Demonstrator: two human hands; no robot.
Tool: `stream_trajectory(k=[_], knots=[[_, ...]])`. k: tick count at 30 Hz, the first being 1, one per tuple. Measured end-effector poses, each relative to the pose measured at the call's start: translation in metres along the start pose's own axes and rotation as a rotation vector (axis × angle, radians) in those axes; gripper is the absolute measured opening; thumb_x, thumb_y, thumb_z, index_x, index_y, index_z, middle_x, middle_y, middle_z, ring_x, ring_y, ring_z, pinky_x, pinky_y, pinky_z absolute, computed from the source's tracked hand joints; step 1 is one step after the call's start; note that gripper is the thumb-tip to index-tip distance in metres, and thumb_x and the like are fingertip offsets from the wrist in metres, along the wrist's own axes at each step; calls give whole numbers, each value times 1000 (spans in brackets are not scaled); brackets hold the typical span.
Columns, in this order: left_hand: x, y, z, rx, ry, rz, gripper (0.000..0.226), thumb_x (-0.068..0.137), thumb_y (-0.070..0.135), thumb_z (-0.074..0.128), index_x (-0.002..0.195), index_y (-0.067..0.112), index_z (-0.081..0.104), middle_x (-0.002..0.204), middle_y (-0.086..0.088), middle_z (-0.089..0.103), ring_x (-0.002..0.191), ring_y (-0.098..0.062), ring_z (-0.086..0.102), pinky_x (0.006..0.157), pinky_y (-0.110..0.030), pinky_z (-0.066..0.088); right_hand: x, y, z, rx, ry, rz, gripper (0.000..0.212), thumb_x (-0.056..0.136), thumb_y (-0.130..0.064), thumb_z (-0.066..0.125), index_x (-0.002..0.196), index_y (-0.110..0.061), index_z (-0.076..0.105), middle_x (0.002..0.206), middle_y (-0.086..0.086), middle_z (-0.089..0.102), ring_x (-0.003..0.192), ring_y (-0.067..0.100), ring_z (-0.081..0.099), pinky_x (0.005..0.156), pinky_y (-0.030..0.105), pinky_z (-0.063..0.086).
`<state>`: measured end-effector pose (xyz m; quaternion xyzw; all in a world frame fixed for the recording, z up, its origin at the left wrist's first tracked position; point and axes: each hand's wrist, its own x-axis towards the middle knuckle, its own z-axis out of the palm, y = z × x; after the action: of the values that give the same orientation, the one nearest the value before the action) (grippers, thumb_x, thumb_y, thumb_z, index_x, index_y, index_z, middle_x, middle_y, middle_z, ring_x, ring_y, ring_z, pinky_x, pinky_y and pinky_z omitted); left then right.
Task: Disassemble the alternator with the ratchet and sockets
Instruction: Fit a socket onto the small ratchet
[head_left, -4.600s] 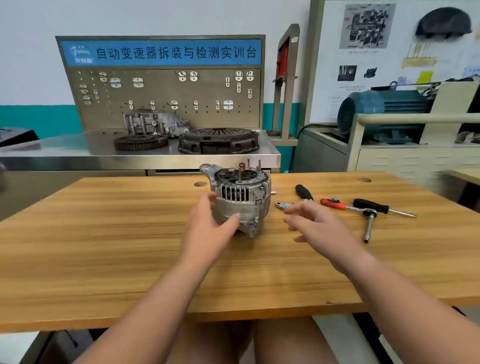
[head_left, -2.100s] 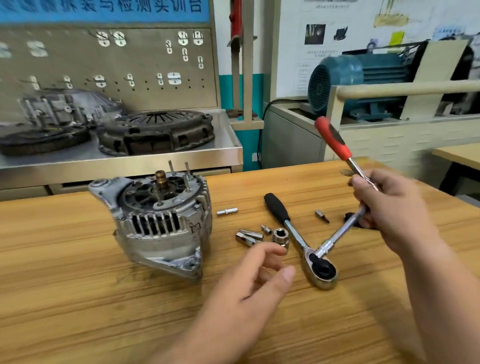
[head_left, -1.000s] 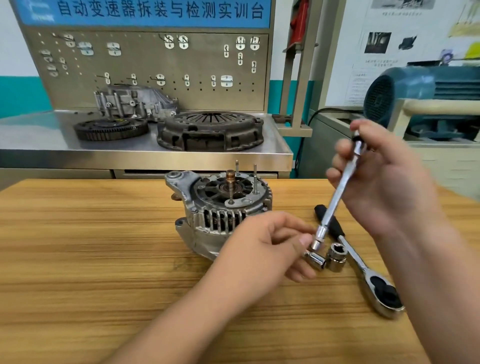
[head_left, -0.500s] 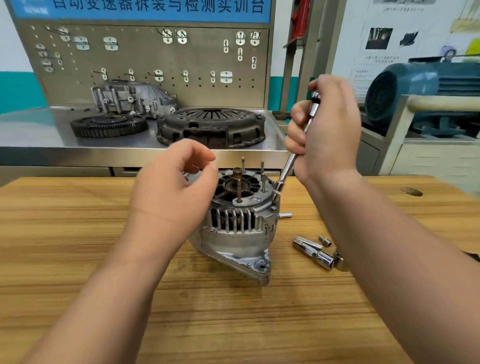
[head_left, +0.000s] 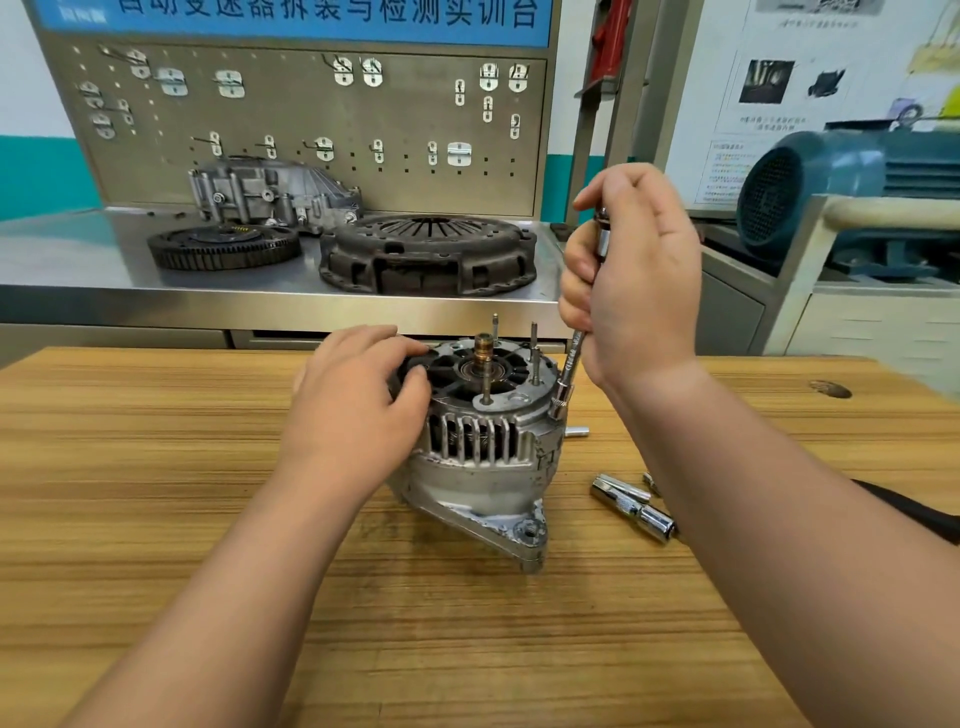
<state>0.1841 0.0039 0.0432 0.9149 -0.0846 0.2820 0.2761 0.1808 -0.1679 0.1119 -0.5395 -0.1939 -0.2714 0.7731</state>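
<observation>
Head: right hand (head_left: 639, 280) holds socket driver (head_left: 571, 364) on alternator (head_left: 483, 457).

One camera, worn on the person's head, looks forward and down over the wooden table (head_left: 130, 493) from its near edge. It sits close: both forearms (head_left: 234, 597) fill the lower frame, and the alternator (head_left: 483, 467) stands mid-frame. Beyond the table's far edge it faces a steel bench (head_left: 78, 260) and pegboard (head_left: 291, 109).
</observation>
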Motion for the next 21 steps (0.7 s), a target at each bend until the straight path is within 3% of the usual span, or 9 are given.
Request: stream_trajectory(k=[11, 17, 21], knots=[[-1, -9, 13, -33, 30, 53, 30, 93, 19, 45, 114, 20, 67, 134, 1, 55, 134, -21, 35, 113, -44, 27, -3, -4, 8, -74, -68, -23, 28, 102, -9, 38, 75, -11, 45, 51, 2, 26, 39, 9, 21, 38, 16, 19], [-3, -6, 13, -42, 52, 51, 39, 87, 28, 38, 109, 18, 69, 129, 1, 58, 131, -21, 36, 110, -32, 24, -3, -3, 9, -105, -73, -51, 28, 103, -9, 37, 75, -10, 44, 52, 2, 26, 39, 7, 23, 38, 17, 20], [-3, -8, 14, -44, 56, 50, 31, 91, 20, 43, 107, 17, 69, 128, 0, 58, 131, -23, 36, 109, -30, 23, -2, -1, 10, -106, -77, -65, 28, 102, -8, 37, 75, -10, 45, 53, 2, 26, 40, 7, 23, 38, 18, 20]])
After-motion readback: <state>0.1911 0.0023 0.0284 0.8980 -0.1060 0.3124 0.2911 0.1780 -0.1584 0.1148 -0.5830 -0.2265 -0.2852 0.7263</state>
